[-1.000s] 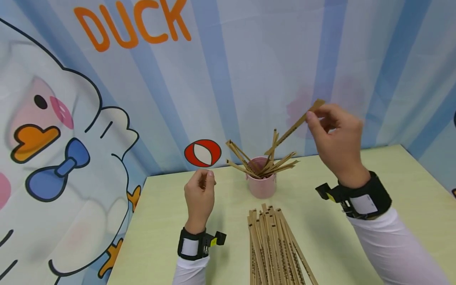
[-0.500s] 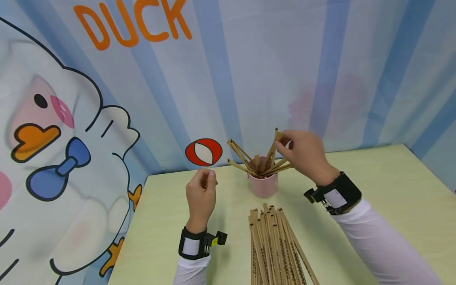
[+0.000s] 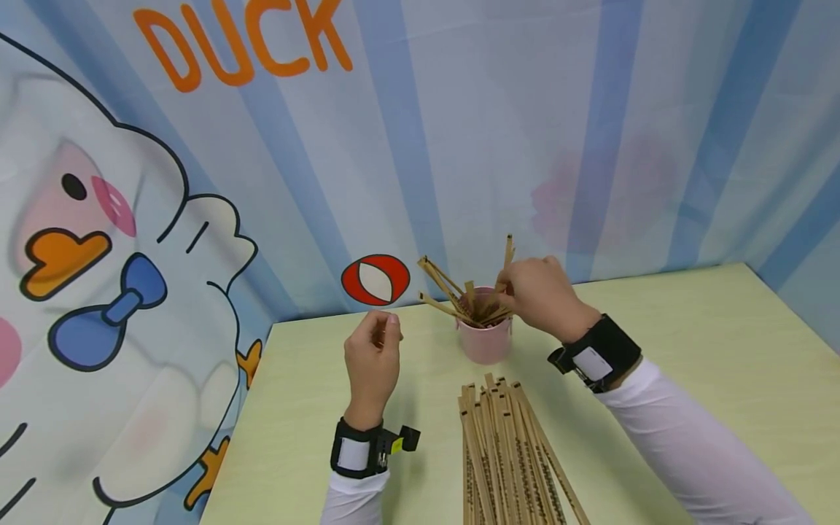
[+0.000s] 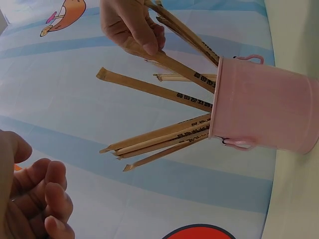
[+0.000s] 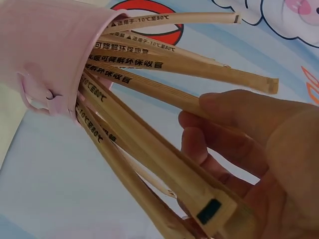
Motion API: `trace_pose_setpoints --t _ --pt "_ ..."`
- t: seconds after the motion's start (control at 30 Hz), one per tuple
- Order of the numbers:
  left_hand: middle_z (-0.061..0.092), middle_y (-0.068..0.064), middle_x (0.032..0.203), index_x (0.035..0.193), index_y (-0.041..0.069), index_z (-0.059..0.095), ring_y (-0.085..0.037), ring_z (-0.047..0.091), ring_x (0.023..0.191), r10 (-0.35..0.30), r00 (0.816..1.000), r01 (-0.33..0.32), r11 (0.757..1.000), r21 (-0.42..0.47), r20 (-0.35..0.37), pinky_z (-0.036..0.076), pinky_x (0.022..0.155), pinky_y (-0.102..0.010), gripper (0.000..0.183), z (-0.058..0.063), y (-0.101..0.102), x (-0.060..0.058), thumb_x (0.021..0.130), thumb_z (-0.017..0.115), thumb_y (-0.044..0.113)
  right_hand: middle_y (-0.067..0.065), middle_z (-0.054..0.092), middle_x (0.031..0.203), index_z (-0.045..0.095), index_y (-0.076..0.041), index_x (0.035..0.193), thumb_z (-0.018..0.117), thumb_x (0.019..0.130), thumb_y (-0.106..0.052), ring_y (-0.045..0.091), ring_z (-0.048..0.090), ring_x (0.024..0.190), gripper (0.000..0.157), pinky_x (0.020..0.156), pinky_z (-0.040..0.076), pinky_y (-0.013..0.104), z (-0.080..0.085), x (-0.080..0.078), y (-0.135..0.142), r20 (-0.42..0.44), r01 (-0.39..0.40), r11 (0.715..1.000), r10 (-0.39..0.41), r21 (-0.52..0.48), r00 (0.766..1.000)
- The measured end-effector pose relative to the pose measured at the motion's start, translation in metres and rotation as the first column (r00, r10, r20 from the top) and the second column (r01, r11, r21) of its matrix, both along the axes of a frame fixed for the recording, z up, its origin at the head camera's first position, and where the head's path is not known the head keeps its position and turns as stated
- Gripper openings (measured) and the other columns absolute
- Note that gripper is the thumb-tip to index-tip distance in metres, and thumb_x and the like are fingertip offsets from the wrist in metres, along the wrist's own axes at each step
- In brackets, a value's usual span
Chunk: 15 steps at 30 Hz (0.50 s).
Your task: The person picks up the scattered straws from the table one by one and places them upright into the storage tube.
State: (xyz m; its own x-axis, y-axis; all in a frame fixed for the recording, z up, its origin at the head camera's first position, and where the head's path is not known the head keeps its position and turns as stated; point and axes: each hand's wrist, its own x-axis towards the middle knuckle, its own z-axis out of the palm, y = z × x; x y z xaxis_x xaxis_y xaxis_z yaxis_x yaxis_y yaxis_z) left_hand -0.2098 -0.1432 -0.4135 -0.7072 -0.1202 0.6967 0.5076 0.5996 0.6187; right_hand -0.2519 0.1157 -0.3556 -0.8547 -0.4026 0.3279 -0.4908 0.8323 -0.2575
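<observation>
A small pink bucket [image 3: 484,345] stands at the back of the table, with several paper-wrapped straws [image 4: 149,89] fanned out of its mouth. My right hand [image 3: 541,295] is over the bucket's right side. Its thumb and fingers pinch one wrapped straw [image 5: 159,93], whose lower end is inside the bucket. Other straws pass close by that hand in the right wrist view. My left hand [image 3: 372,364] hovers left of the bucket, fingers loosely curled and holding nothing. In front of the bucket lies a pile of wrapped straws [image 3: 505,452], its near end cut off by the frame.
The pale yellow table [image 3: 709,379] ends against a blue striped cloth backdrop [image 3: 485,131] right behind the bucket. A printed duck [image 3: 164,408] covers the backdrop's left side. Two thin handles, one [image 4: 240,144] seen in the left wrist view, hang at the bucket's sides.
My right hand has come down and left with the straw, from above the bucket to its mouth, and the straw now sits deeper in it. The left hand has barely moved.
</observation>
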Motion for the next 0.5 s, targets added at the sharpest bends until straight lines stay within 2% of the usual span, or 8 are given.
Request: trace_pose_setpoints --t 0.2,0.37,0.5 --pt "0.058 0.001 0.063 0.08 0.008 0.061 -0.01 0.044 0.053 -0.002 1.0 0.002 1.0 -0.001 -0.002 0.038 0.047 -0.029 0.026 0.001 0.0 0.001 0.095 0.05 0.026 -0.006 0.061 0.07 0.072 -0.017 0.083 0.062 0.087 -0.026 0.015 0.053 0.066 0.014 0.074 0.033 0.043 -0.001 0.003 -0.003 0.0 -0.007 1.0 0.007 0.004 1.0" --pt "0.058 0.0 0.063 0.08 0.008 0.061 -0.01 0.044 0.053 -0.001 1.0 0.001 1.0 -0.003 0.0 0.038 0.047 -0.029 0.026 0.001 0.0 0.002 0.095 0.05 0.027 -0.004 0.064 0.081 0.071 -0.017 0.093 0.066 0.084 -0.033 0.016 0.055 0.077 0.02 0.083 0.033 0.046 0.002 0.009 0.002 0.015 -0.017 0.998 0.018 -0.054 1.0" --pt "0.058 0.0 0.063 0.08 0.008 0.061 -0.01 0.044 0.053 0.001 1.0 -0.001 1.0 -0.004 0.005 0.038 0.047 -0.029 0.027 0.002 0.001 0.001 0.095 0.05 0.028 -0.003 0.065 0.087 0.07 -0.019 0.098 0.062 0.085 -0.041 0.019 0.056 0.084 0.026 0.088 0.031 0.048 0.008 0.019 0.009 -0.019 -0.005 0.993 0.003 -0.119 1.0"
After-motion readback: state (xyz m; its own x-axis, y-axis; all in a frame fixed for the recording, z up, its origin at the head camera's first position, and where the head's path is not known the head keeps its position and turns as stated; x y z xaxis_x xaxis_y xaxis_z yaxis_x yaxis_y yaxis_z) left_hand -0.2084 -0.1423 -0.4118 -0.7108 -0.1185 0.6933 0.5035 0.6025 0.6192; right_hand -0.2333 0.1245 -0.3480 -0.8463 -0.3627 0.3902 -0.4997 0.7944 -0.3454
